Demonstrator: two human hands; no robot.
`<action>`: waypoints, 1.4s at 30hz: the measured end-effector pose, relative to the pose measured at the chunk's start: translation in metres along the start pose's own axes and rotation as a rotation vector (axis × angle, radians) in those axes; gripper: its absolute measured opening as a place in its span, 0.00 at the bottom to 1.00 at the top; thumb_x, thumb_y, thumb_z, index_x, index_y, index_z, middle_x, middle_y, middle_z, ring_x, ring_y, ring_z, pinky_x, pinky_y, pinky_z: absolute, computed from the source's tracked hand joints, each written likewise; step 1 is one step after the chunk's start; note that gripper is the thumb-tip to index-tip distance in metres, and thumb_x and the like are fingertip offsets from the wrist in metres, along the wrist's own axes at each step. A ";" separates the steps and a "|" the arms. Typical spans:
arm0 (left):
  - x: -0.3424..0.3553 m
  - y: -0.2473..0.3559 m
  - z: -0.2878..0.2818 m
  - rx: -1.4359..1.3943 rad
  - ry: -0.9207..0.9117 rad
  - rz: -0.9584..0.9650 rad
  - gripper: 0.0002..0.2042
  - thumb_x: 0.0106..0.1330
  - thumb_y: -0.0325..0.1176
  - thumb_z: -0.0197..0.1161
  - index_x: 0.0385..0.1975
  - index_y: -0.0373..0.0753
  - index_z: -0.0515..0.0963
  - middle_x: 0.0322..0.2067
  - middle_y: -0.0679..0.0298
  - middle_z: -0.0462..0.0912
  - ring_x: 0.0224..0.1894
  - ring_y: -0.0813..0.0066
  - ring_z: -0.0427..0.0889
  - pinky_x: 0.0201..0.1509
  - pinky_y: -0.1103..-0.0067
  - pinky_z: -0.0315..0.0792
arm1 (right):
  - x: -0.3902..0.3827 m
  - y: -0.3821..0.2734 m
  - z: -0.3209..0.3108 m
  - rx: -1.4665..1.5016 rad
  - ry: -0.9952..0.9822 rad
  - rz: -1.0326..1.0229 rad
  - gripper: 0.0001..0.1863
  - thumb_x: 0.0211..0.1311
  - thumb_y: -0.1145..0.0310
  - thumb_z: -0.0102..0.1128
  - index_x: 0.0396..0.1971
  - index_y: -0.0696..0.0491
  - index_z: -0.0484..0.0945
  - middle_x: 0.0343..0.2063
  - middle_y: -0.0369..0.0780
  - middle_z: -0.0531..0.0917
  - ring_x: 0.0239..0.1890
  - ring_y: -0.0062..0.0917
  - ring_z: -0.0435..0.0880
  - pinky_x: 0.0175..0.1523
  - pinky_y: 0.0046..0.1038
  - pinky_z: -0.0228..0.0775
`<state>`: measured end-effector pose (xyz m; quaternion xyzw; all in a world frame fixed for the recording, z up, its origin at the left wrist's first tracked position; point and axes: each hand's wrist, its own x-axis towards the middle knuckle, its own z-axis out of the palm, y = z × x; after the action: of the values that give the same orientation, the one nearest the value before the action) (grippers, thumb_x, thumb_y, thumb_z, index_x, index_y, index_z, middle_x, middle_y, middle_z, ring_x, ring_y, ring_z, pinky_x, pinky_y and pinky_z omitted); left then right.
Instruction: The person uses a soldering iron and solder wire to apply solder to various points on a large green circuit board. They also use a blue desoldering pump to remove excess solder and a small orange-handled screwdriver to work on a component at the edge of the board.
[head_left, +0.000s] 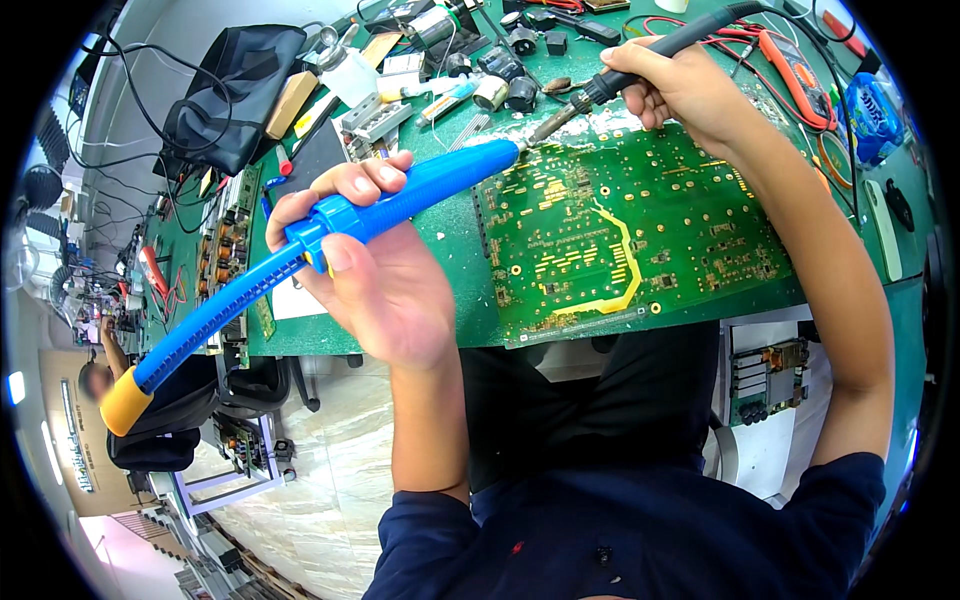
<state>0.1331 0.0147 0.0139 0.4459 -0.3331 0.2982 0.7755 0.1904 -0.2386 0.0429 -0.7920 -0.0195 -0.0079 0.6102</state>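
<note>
My right hand point(672, 92) grips the soldering iron point(632, 78), left hand point(375, 275) the solder sucker point(425, 188), tips close together. Likely mid-rework; can't tell joints done from left on green board point(690, 228).

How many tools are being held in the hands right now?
2: a blue solder sucker in the left hand, and a black soldering iron in the right hand, near the far edge of the green circuit board.

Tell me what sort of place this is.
Likely an electronics repair workshop: a green circuit board on the bench, a soldering iron in the right hand and a red multimeter nearby.
</note>
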 end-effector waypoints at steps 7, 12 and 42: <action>0.000 -0.004 0.002 0.028 -0.051 0.032 0.15 0.72 0.45 0.45 0.50 0.43 0.66 0.40 0.58 0.71 0.44 0.63 0.71 0.57 0.58 0.64 | 0.000 0.001 0.000 0.012 -0.001 0.011 0.15 0.60 0.55 0.58 0.21 0.50 0.72 0.13 0.32 0.74 0.14 0.12 0.72 0.20 0.13 0.61; -0.001 -0.005 0.001 0.078 -0.121 0.066 0.16 0.72 0.46 0.45 0.51 0.43 0.64 0.40 0.58 0.70 0.43 0.63 0.71 0.56 0.58 0.65 | 0.001 0.005 -0.003 0.009 -0.022 -0.010 0.15 0.60 0.55 0.58 0.20 0.49 0.71 0.13 0.31 0.74 0.14 0.11 0.72 0.21 0.13 0.61; -0.030 0.029 -0.021 0.400 0.060 -0.293 0.24 0.66 0.54 0.56 0.51 0.45 0.61 0.51 0.41 0.72 0.56 0.50 0.73 0.55 0.57 0.74 | 0.001 -0.003 -0.003 0.081 -0.077 0.041 0.13 0.62 0.59 0.57 0.28 0.55 0.77 0.15 0.35 0.76 0.14 0.16 0.74 0.20 0.16 0.64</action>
<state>0.0988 0.0409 -0.0032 0.6250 -0.1762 0.2556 0.7163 0.1918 -0.2405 0.0468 -0.7667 -0.0271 0.0360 0.6405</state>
